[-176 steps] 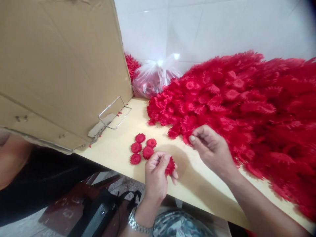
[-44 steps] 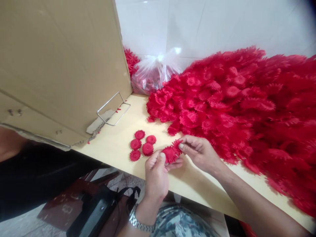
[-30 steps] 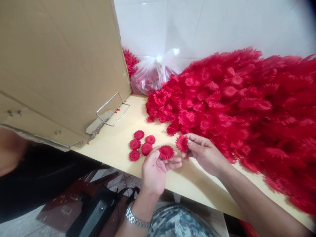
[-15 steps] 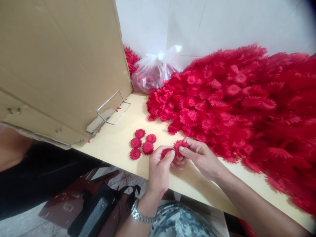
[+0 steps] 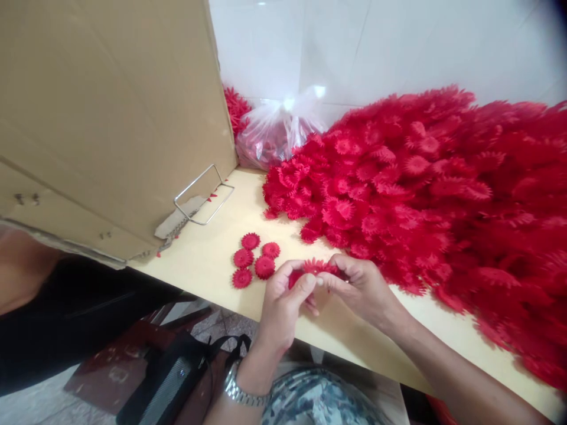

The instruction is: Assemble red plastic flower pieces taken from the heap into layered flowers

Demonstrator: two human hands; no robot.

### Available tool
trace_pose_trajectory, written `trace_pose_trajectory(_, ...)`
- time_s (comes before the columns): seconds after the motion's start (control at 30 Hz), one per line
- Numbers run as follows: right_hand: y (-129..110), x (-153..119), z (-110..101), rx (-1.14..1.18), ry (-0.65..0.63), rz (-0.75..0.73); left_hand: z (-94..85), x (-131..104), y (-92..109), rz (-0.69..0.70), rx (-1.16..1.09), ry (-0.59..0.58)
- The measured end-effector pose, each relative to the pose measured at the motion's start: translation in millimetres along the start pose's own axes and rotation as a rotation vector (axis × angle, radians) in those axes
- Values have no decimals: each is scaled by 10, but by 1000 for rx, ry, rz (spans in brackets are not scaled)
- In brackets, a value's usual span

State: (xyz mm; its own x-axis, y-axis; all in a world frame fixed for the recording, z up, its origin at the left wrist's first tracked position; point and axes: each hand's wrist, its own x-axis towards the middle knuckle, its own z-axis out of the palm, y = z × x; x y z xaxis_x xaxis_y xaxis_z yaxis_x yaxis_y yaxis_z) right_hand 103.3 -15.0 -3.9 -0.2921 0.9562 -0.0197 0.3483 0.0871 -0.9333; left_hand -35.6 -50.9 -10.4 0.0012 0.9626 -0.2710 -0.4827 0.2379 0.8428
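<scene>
Red flower-shaped pieces (image 5: 313,267) are held between my two hands, above the table's near edge. My left hand (image 5: 286,298), with a metal watch on its wrist, pinches them with the thumb on top. From the right, my right hand (image 5: 365,286) grips them too, its thumb tip touching the left thumb. Fingers hide part of the pieces. To the left of my hands, several round red flowers (image 5: 264,267) lie grouped on the pale tabletop (image 5: 212,254). A large heap of red flowers (image 5: 398,189) spreads over the right side.
A cardboard sheet (image 5: 115,118) stands at the left, with a bent wire frame (image 5: 204,195) at its foot. A tied clear plastic bag (image 5: 274,136) sits at the back by the wall. Another person's arm (image 5: 26,265) shows at left, near a black bag (image 5: 177,372).
The held red pieces have tilted, and my thumbs have come together over them. My left wrist has shifted slightly left.
</scene>
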Motion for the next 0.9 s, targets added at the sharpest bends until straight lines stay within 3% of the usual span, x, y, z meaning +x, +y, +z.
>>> trace_pose_trajectory(0.07,2,-15,-23,-86,-31,-47,-3,0,5,-21,19,-5)
trace_pose_trajectory(0.2,-69,33,-185,-112,-84,-139,47,72,71,-22,-24,121)
trace_pose_trajectory(0.3,-201,228,-401,-240,113,-181,212,289,181,66,36,139)
trace_pose_trajectory(0.43,-319,595,-690,-770,420,-340,488,745,347,294,198,102)
trace_pose_trajectory(0.53,-282,692,-812,-1041,472,-449,530,937,414,230,274,101)
trace_pose_trajectory(0.7,-158,426,-764,-979,407,-535,309,713,334,154,79,72)
trace_pose_trajectory(0.9,-150,125,-476,-724,185,-620,146,350,121,9,-83,26)
